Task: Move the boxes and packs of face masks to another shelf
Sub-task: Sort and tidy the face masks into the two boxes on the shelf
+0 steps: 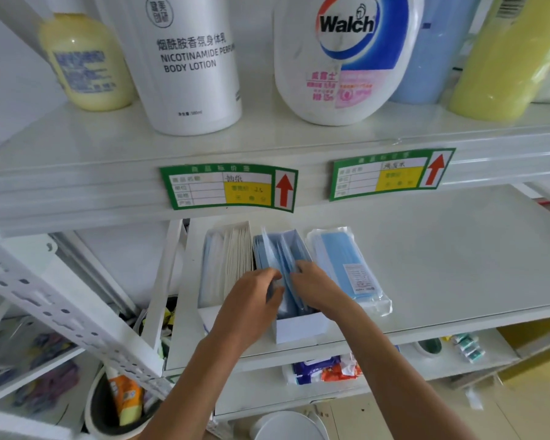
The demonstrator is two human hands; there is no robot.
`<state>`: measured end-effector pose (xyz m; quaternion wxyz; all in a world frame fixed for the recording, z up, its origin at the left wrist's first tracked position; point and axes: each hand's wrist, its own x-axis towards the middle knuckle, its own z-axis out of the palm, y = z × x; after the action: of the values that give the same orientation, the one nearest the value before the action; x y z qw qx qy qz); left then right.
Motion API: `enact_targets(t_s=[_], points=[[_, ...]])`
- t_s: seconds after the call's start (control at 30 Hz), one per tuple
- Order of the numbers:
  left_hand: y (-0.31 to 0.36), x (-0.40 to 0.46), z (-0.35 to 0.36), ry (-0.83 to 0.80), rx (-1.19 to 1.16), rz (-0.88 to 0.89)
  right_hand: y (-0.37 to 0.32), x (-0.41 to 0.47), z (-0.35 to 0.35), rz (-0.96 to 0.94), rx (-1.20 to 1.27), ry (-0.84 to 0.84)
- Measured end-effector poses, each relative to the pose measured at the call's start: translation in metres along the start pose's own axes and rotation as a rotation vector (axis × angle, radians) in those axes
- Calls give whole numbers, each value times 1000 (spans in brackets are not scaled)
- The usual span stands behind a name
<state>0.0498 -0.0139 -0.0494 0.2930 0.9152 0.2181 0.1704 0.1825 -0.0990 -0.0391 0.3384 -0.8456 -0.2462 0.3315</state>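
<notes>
Blue masks in thin wrappers stand on edge in the open middle box [294, 325], which sits on the white middle shelf [442, 265] between a second open box of white-wrapped masks [226, 265] on its left and a sealed clear pack of blue masks [346, 265] lying flat just beside it on the right. Both hands are down in the middle box. The left hand [254, 296] has its fingers curled around a few of the wrapped masks at the left of the stack; the right hand [315, 287] pinches or steadies the wrappers at the right — which of the two I cannot tell, since its fingertips are buried among them.

The step in hand appears to be gathering the loose contents so the box can travel cleanly. Doing it well likely means squaring the wrappers down inside the cardboard walls first, then gripping the box itself by its two long sides rather than by the slippery contents, which would probably slide out if lifted alone. The box's front end already overhangs the shelf lip, so it should be supported from below as it comes out. The shelf above, with the body lotion bottle [188, 65] and the Walch bottle [346, 58], sits low over the boxes — draw the box forward before raising it.
</notes>
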Motion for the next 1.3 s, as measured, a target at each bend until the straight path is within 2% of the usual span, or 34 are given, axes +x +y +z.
enact_targets(t_s=[0.1, 0.2, 0.27, 0.4, 0.57, 0.67, 0.8, 1.03, 1.17, 1.3], points=[[4, -1, 5, 24, 82, 31, 3, -1, -2, -43, -56, 161], [4, 3, 10, 2, 245, 75, 8, -2, -1, -82, 24, 258], [4, 6, 12, -33, 353, 93, 12, -1, -3, -86, 36, 299], [3, 10, 17, -68, 507, 183, 19, -9, 2, -202, -94, 316], [-1, 13, 22, 5, 411, 177, 33, -22, 12, -401, -234, 487], [-3, 13, 24, 14, 416, 147, 38, -24, 11, -446, -426, 466], [3, 17, 28, -13, 471, 193, 32, -28, 9, -503, -469, 426], [-1, -4, 26, 68, 175, 198, 39, -31, 3, -565, -454, 409], [-19, -23, 1, 218, 93, 160, 39, -31, 7, -670, -323, 411], [-47, -35, -31, 426, 148, -42, 21, -26, 27, -765, -259, 418]])
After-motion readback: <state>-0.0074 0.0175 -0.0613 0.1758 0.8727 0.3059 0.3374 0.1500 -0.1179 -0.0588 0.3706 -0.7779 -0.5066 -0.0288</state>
